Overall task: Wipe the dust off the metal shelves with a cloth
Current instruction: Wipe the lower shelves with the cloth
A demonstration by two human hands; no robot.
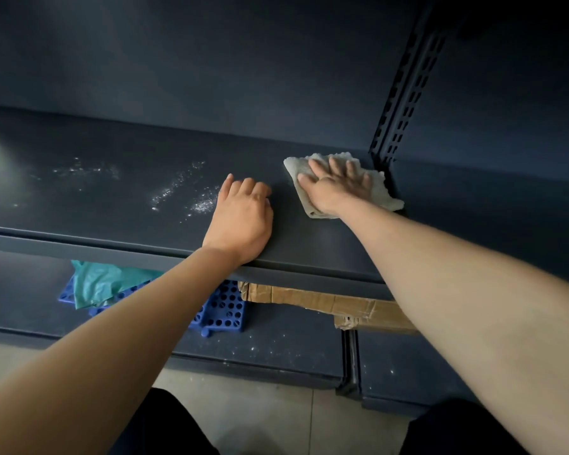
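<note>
A dark metal shelf [119, 205] runs across the view at chest height. White dust [191, 195] is scattered over its left and middle parts. A pale, crumpled cloth [386, 198] lies at the shelf's right end, close to the slotted upright. My right hand [337, 185] presses flat on the cloth with fingers spread. To the cloth's left, my left hand [240, 218] rests on the bare shelf near its front edge, with the fingers curled under and nothing held.
A slotted metal upright [404, 87] stands at the back right. On the lower shelf [276, 346], which is also speckled with dust, lie a blue perforated rack [225, 308], a green cloth [96, 284] and a taped cardboard box [349, 307]. Pale floor shows below.
</note>
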